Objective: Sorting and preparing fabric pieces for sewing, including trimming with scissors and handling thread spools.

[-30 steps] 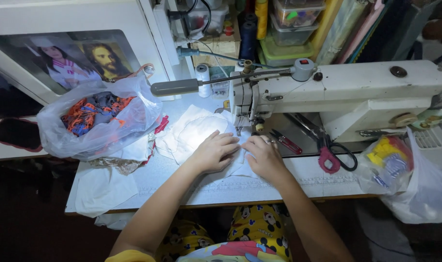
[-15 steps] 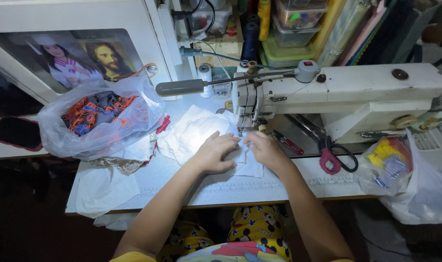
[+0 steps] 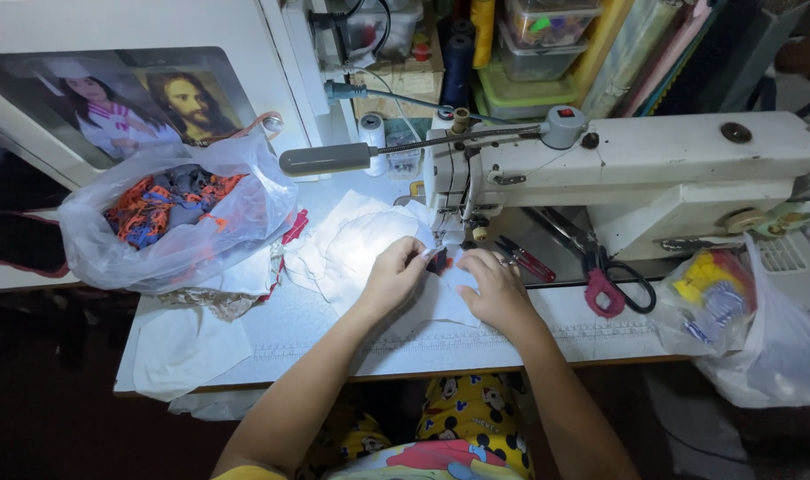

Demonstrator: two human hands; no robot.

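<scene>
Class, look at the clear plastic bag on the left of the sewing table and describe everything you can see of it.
The clear, crinkled plastic bag sits slumped at the back left of the white sewing table, its mouth open towards the wall. Inside lies a heap of orange, blue and grey fabric scraps. It rests on white cloth pieces, with a red scrap poking out at its right. Neither hand touches it.

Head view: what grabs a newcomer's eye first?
The lit patch of white fabric pieces under the needle of the white sewing machine, with the left hand and right hand pressed on it. Left of that, a clear plastic bag of orange and blue scraps.
</scene>
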